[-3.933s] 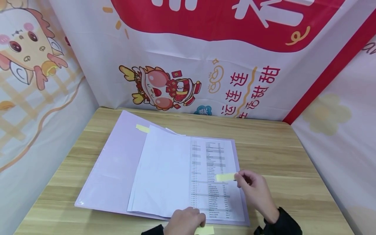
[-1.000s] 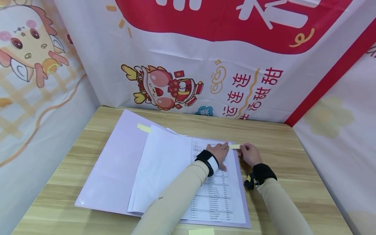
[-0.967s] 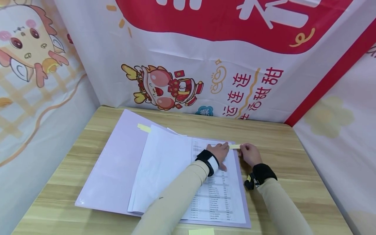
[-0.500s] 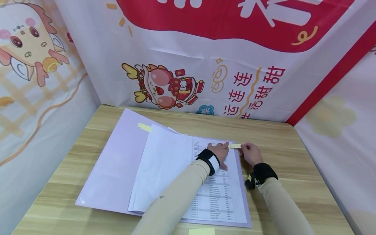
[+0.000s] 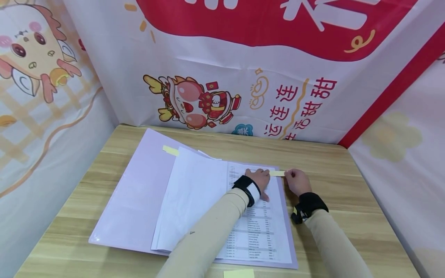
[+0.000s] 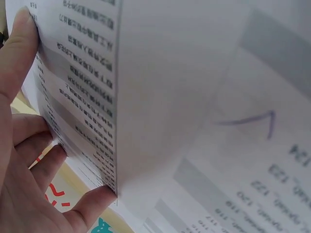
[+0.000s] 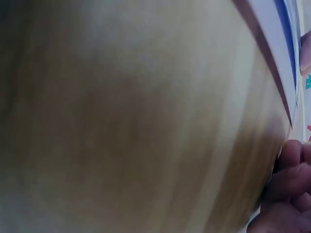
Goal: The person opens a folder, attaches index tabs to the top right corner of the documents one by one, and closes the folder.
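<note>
A lilac folder [image 5: 128,197] lies spread on the table with white paper sheets in it. My left hand [image 5: 259,178] rests with spread fingers on the printed page [image 5: 259,231], near its top right corner; the left wrist view shows the fingertips [image 6: 104,194] touching the print. Past the page's right edge, my right hand [image 5: 298,182] pinches the outer end of a pale yellow sticky note strip [image 5: 277,173]. The strip's inner end reaches the left fingertips. In the right wrist view, the curled fingers of the right hand [image 7: 291,184] show beside the folder edge [image 7: 272,53].
Another yellow sticky note [image 5: 170,150] sticks out from the turned sheets' top left. A yellow note pad [image 5: 239,273] lies at the table's front edge. The wooden table [image 5: 323,162] meets printed cloth walls [image 5: 208,54] at the back and sides.
Since the oldest frame, my left hand has moved from the front edge up onto the page, and my right hand has carried the strip up to the top right corner. Recently both barely move.
</note>
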A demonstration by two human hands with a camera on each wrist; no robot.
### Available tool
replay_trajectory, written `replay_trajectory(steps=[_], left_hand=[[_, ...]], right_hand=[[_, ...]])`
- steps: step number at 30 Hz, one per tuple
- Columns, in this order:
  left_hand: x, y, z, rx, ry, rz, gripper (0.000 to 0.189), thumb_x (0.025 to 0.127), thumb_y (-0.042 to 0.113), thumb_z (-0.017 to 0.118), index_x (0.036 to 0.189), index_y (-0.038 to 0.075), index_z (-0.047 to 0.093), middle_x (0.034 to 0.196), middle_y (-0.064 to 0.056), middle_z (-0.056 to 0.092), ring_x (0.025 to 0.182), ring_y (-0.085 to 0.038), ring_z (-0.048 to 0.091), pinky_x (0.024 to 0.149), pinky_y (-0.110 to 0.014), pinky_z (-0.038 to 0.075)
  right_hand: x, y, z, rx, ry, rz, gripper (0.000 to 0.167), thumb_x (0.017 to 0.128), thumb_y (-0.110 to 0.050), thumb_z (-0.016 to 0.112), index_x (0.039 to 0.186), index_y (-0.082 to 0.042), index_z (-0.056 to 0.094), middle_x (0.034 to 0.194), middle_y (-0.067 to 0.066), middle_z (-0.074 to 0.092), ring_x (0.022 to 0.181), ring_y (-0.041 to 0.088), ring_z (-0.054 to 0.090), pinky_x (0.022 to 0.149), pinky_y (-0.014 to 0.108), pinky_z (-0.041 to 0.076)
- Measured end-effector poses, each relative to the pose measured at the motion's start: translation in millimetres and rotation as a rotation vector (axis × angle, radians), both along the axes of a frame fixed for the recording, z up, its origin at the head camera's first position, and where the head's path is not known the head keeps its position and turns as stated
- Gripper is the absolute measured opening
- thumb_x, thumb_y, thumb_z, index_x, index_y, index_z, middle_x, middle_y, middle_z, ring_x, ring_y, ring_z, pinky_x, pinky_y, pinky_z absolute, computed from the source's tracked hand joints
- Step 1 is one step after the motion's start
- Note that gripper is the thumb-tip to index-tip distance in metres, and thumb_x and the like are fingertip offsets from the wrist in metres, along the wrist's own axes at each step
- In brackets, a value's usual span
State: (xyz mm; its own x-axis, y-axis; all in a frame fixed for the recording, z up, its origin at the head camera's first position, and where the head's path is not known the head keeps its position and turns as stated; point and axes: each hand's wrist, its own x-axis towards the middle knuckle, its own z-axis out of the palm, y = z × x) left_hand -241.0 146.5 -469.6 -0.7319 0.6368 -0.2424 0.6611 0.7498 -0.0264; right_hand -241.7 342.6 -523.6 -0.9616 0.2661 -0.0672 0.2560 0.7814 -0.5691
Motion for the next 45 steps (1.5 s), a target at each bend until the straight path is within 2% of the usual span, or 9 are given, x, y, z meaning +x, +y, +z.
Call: replay_trajectory(steps=[6,13,17,21,29,38,45], left_hand=[[-6.5,1.2,-11.8,-0.007,0.003,0.0,0.092,0.075,0.069,0.07,0.149,0.023,0.041,0.158,0.01,0.034,0.143,-0.01,0.036,0.108,-0.044,0.043],[-13.1,5.8,-26.5,-0.008,0.001,-0.004,0.096,0.074,0.071,0.069,0.151,0.023,0.039,0.16,0.009,0.032,0.145,-0.012,0.034,0.109,-0.048,0.042],[-14.0,6.0,-28.7,-0.013,0.001,-0.004,0.096,0.074,0.071,0.069,0.151,0.023,0.039,0.159,0.008,0.032,0.145,-0.012,0.034,0.108,-0.048,0.042],[-13.6,3.9,-26.4,0.004,0.006,-0.003,0.095,0.074,0.07,0.07,0.15,0.022,0.041,0.158,0.008,0.035,0.143,-0.012,0.035,0.108,-0.049,0.042],[-12.0,1.0,-25.4,0.046,0.023,0.001,0.098,0.072,0.07,0.072,0.149,0.018,0.042,0.156,0.006,0.038,0.141,-0.012,0.039,0.106,-0.047,0.043],[-15.6,4.2,-37.9,0.103,0.087,0.013,0.095,0.065,0.071,0.075,0.14,0.016,0.053,0.142,0.005,0.049,0.13,-0.013,0.048,0.095,-0.044,0.048],[-17.8,4.8,-42.4,0.114,0.098,0.01,0.095,0.063,0.073,0.075,0.138,0.017,0.056,0.142,0.005,0.05,0.131,-0.013,0.047,0.094,-0.045,0.048]], right_hand=[[0.4,-1,1.5,0.156,0.045,0.052,0.03,0.097,-0.025,0.051,0.089,-0.002,0.068,0.074,0.01,0.065,0.067,0.025,0.058,0.059,0.03,0.041],[0.7,-7,8.2,0.23,-0.034,0.024,0.031,0.096,-0.027,0.052,0.081,-0.002,0.065,0.066,0.009,0.06,0.06,0.025,0.055,0.052,0.03,0.038],[-1.2,-10,10.2,0.272,-0.068,0.009,0.032,0.095,-0.028,0.054,0.076,-0.003,0.06,0.065,0.009,0.059,0.06,0.025,0.056,0.05,0.031,0.037],[-4.7,-15,10.9,0.319,-0.052,0.025,0.03,0.093,-0.027,0.054,0.072,-0.005,0.057,0.065,0.009,0.058,0.059,0.026,0.055,0.048,0.032,0.035],[-9.7,-33,14.6,0.295,-0.051,0.111,0.026,0.097,-0.026,0.054,0.081,-0.007,0.06,0.067,0.006,0.057,0.06,0.023,0.053,0.051,0.031,0.035],[-10.9,-49,16.6,0.288,-0.076,0.118,0.023,0.097,-0.023,0.057,0.081,-0.007,0.06,0.068,0.007,0.057,0.061,0.022,0.054,0.052,0.03,0.034],[-11.6,-44,15.5,0.304,-0.086,0.132,0.024,0.096,-0.023,0.057,0.077,-0.008,0.057,0.067,0.006,0.055,0.061,0.023,0.054,0.052,0.03,0.033]])
